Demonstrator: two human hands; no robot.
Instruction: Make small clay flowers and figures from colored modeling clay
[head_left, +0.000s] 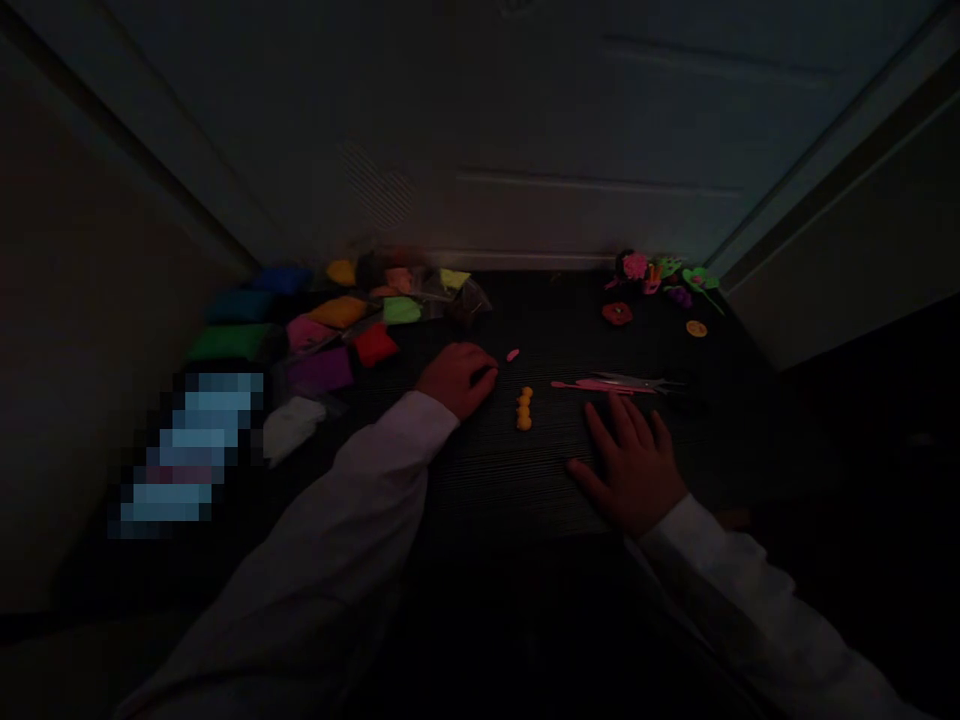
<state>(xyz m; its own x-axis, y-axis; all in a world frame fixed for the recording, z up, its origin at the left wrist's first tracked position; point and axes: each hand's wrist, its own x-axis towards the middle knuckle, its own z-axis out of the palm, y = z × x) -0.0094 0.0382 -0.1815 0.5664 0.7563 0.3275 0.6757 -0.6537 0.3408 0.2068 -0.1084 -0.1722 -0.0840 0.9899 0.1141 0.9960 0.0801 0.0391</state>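
Note:
My left hand (459, 380) rests on the dark table with its fingers curled, the thumb and forefinger tips close together. Whatever may be between them is too dark to make out. Just beyond those fingertips lies a small pink piece of clay (513, 355). To the right of that hand, a short row of joined orange clay balls (524, 410) sits on the tabletop. My right hand (636, 470) lies flat, fingers spread and holding nothing. Close past its fingertips are pink modelling tools (592, 385) and a pair of scissors (637, 382).
Coloured clay packets, among them a red one (375, 345) and a purple one (321, 370), cover the left side. A white packet (292, 428) lies near a blurred lit screen (195, 445). Clay flowers (634, 266) and an orange disc (697, 328) stand back right, before a pale panel (525, 130).

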